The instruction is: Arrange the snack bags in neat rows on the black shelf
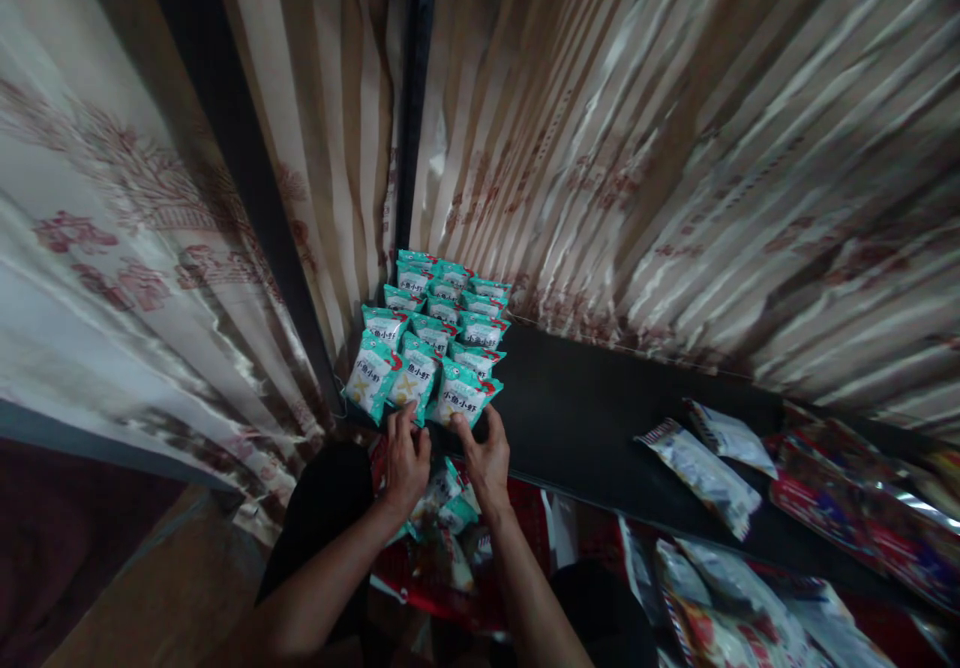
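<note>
Small teal-and-white snack packets (437, 310) stand in rows at the left end of a dark shelf. My right hand (486, 458) has its thumb and fingers around the lower part of the front right packet (461, 398), gripping it. Beside it, my left hand (405, 463) rests its fingertips against the bottom of the front middle packet (414, 373); its fingers are slightly bent and apart. Left of that leans another front packet (371, 373). Beneath my hands is a red container (525, 528) holding more teal packets (454, 498), partly hidden by my forearms.
The dark shelf (577, 398) runs right towards white-and-blue packets (705, 468) and red bags (832, 478). Below its edge lie more large packets (750, 608). Printed, pleated curtains (615, 148) hang behind and left, with a dark post (262, 168) at the left.
</note>
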A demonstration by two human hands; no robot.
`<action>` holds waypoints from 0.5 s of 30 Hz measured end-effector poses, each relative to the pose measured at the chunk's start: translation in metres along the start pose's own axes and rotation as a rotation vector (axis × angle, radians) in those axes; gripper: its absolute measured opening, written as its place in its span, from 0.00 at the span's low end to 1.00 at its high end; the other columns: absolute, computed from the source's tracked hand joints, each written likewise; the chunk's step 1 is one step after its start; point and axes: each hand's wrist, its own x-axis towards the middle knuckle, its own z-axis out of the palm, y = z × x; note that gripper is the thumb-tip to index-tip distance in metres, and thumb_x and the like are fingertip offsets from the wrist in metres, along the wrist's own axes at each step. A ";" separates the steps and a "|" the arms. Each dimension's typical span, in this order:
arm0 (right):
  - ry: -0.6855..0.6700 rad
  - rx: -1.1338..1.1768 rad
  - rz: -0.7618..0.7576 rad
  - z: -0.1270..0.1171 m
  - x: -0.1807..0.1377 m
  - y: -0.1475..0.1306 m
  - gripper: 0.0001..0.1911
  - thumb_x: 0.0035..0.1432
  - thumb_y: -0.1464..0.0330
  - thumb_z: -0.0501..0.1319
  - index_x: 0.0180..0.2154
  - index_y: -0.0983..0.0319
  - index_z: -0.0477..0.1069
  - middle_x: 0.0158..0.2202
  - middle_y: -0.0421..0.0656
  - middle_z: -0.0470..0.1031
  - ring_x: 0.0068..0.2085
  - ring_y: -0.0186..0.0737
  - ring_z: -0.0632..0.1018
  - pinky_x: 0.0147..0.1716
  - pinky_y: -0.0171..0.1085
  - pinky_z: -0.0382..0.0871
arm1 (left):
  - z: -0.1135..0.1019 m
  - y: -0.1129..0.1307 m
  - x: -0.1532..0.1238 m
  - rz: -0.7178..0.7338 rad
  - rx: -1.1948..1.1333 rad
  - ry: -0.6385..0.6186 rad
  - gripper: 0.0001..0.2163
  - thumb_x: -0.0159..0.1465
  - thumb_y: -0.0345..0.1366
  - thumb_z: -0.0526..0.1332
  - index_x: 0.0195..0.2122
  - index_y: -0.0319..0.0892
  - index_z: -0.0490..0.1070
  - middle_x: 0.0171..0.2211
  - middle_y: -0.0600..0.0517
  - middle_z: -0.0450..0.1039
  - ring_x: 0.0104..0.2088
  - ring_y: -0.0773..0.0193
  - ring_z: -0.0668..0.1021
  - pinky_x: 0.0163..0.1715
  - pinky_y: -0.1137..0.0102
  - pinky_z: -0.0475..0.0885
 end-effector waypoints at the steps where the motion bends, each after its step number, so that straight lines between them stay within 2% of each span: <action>1: 0.012 -0.009 0.007 0.000 0.000 0.000 0.29 0.51 0.51 0.60 0.48 0.64 0.67 0.44 0.50 0.73 0.46 0.47 0.73 0.47 0.44 0.65 | 0.000 -0.001 0.000 0.008 0.004 -0.005 0.16 0.64 0.34 0.51 0.53 0.38 0.62 0.40 0.46 0.67 0.36 0.63 0.75 0.39 0.65 0.72; 5: 0.064 -0.071 -0.024 0.001 0.000 -0.001 0.28 0.52 0.50 0.59 0.47 0.65 0.68 0.42 0.50 0.73 0.43 0.46 0.73 0.45 0.44 0.66 | 0.001 -0.005 -0.001 0.041 0.022 -0.025 0.15 0.64 0.37 0.52 0.51 0.39 0.64 0.38 0.46 0.69 0.36 0.62 0.75 0.38 0.65 0.73; 11: 0.121 -0.137 -0.072 0.006 -0.002 -0.001 0.29 0.53 0.49 0.57 0.46 0.65 0.66 0.41 0.51 0.71 0.43 0.47 0.72 0.45 0.45 0.66 | 0.003 -0.015 0.001 0.101 0.053 -0.061 0.15 0.65 0.36 0.50 0.52 0.39 0.66 0.45 0.43 0.69 0.45 0.60 0.75 0.45 0.65 0.72; 15: 0.151 -0.137 -0.067 0.008 0.000 -0.001 0.30 0.52 0.48 0.57 0.46 0.65 0.66 0.41 0.51 0.71 0.44 0.48 0.72 0.45 0.45 0.65 | 0.001 -0.017 0.002 0.122 0.086 -0.104 0.16 0.66 0.35 0.50 0.52 0.41 0.67 0.45 0.45 0.70 0.46 0.61 0.74 0.47 0.66 0.71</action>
